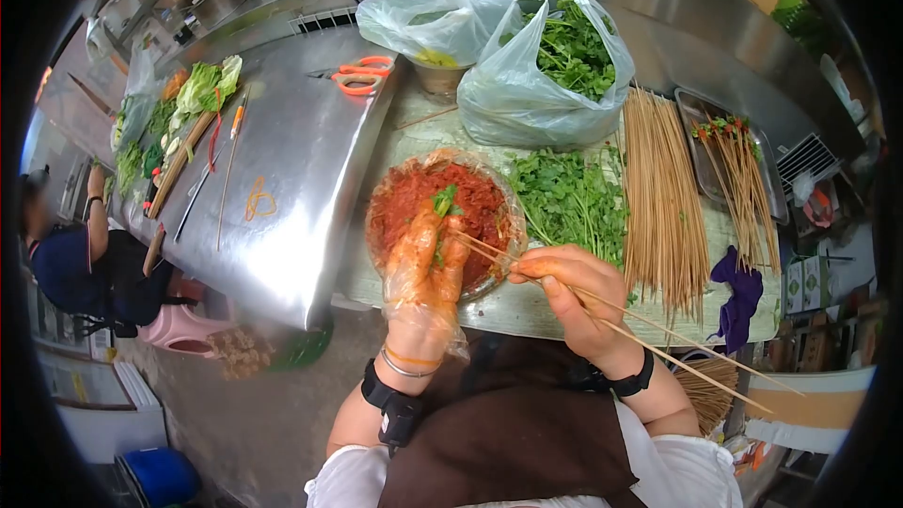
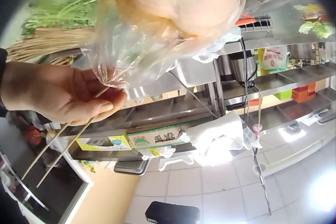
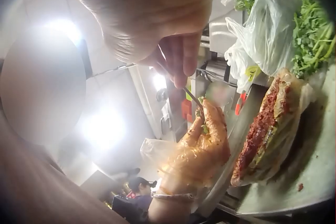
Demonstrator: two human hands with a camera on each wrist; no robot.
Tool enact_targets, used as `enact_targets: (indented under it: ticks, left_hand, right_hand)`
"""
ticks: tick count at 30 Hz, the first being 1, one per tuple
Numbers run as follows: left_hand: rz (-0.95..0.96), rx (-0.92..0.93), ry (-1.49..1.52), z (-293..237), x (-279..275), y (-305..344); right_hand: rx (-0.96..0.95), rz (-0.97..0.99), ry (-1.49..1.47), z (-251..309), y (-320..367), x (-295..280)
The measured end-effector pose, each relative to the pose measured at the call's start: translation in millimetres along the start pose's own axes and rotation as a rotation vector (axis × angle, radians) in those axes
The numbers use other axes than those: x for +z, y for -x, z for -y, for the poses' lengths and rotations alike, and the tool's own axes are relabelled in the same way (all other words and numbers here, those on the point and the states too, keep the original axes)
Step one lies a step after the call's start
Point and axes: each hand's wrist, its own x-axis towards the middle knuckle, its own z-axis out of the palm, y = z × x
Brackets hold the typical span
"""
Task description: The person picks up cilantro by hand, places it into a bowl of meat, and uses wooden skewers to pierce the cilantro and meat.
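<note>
My left hand (image 1: 423, 268), in a clear plastic glove smeared orange-red, is over a plastic-lined bowl (image 1: 519, 216) of red chili paste (image 1: 400, 202). It pinches a small sprig of cilantro (image 1: 445, 198) between thumb and fingers; leaves stick out past the fingertips. My bare right hand (image 1: 576, 293) grips two thin bamboo skewers (image 1: 688, 366). Their front ends reach the gloved fingers at the sprig, while the long ends run out to the lower right. In the right wrist view, one skewer (image 3: 193, 97) meets the greens between the gloved fingers (image 3: 214, 116).
Loose cilantro (image 1: 574, 198) lies right of the bowl, beside many bare skewers (image 1: 663, 198). A metal tray (image 1: 696, 146) holds finished-looking skewers. Behind stands a plastic bag (image 1: 508, 103) of greens. Orange-handled scissors (image 1: 362, 75) lie on the steel counter (image 1: 301, 150). Another person (image 1: 75, 254) is at left.
</note>
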Motion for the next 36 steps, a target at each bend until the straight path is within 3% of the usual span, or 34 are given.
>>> enact_targets:
  ticks: [11, 17, 18, 19, 25, 28, 34, 35, 36]
  left_hand:
    - [-0.038, 0.127, -0.149, 4.8, 1.5, -6.1]
    - [0.096, 0.343, -0.304, 17.1, -17.6, -9.4]
    - [0.158, 0.360, -0.385, 14.3, -30.4, -17.2]
    - [0.086, 0.270, -0.209, 12.3, -24.9, -18.8]
    - [0.013, 0.331, -0.224, 6.5, -0.5, -10.9]
    - [0.063, 0.306, -0.210, 2.6, -8.8, -13.3]
    - [0.111, 0.339, -0.344, 10.6, -18.4, -17.5]
    - [0.281, 0.455, -0.360, 5.8, -20.4, -25.2]
    - [0.037, 0.428, -0.364, -1.6, 8.9, -10.4]
  right_hand:
    - [-0.144, -0.007, 0.072, -13.1, -3.7, 16.9]
    - [-0.196, -0.049, 0.137, -29.3, 1.4, 31.0]
    - [-0.124, -0.007, 0.203, -28.3, 4.8, 29.8]
    - [-0.156, -0.025, 0.145, -28.0, -0.4, 29.2]
    - [-0.220, -0.037, 0.096, -30.4, -2.8, 36.3]
    - [-0.254, -0.061, 0.097, -28.8, -4.1, 39.8]
    - [-0.179, -0.077, 0.110, -26.8, -17.1, 40.8]
    - [-0.013, -0.021, -0.054, -24.1, -14.5, 34.6]
    - [0.155, 0.020, -0.215, -21.1, -8.3, 24.6]
